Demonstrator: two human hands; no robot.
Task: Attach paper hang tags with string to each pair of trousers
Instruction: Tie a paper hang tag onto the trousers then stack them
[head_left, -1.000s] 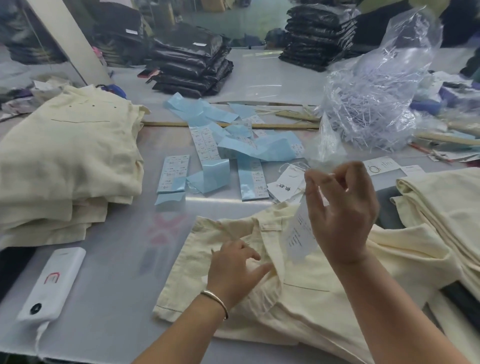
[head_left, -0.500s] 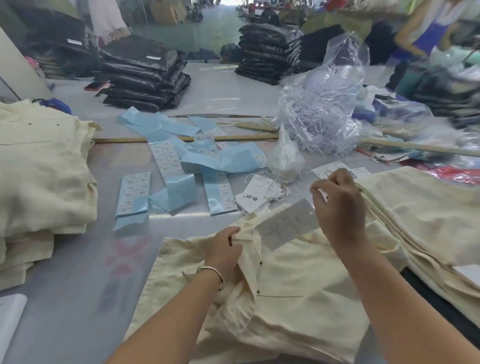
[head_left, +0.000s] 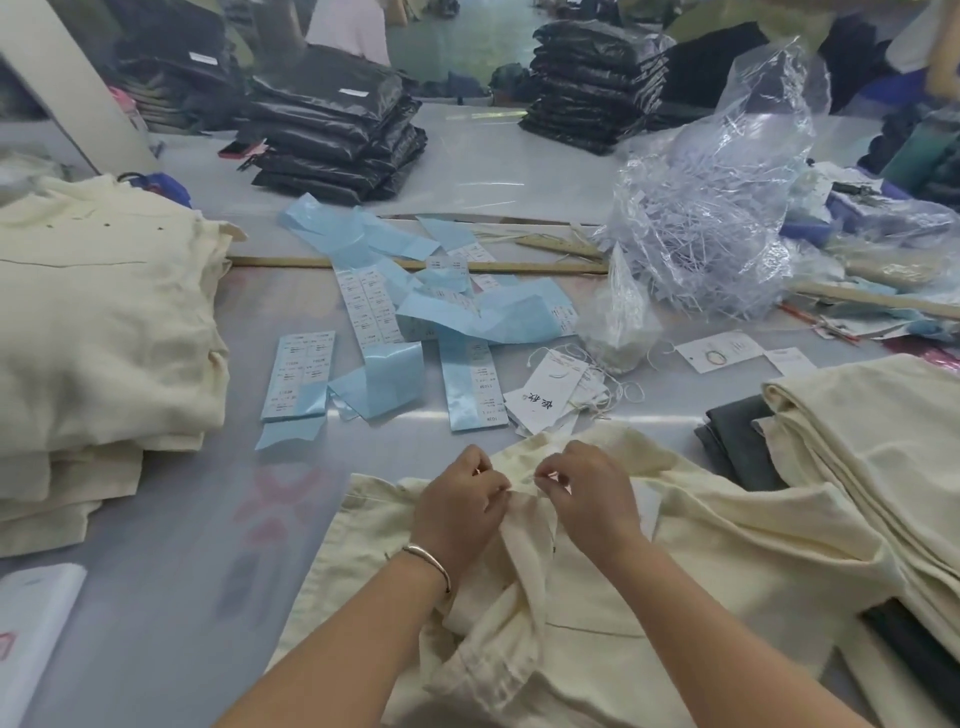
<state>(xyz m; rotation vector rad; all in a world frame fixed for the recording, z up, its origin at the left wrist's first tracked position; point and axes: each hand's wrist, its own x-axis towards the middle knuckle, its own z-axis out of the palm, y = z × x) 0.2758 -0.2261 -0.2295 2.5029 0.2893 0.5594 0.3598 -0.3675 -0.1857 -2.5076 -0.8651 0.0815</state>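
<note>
The cream trousers (head_left: 597, 582) lie rumpled on the table (head_left: 171, 597) at the near edge, waistband towards the middle. Both hands meet at the waistband: the left hand (head_left: 460, 512), a bangle (head_left: 428, 558) on its wrist, has its fingers curled and pinches a fold of the cloth, and the right hand (head_left: 589, 499), just beside it, pinches the cloth too with finger and thumb — whether a string lies between the fingertips is too small to tell. No tag shows in either hand. Just beyond the trousers lies a small heap of white hang tags (head_left: 556, 395) with loose string, and beside it a little clear bag (head_left: 618, 322). Further left, blue label strips (head_left: 395, 332) are scattered over the table. A stack of folded cream trousers (head_left: 98, 332) sits at the left and another stack (head_left: 878, 457) at the right — behind, a big crinkled plastic bag (head_left: 727, 208) and piles of black packs (head_left: 337, 140)
</note>
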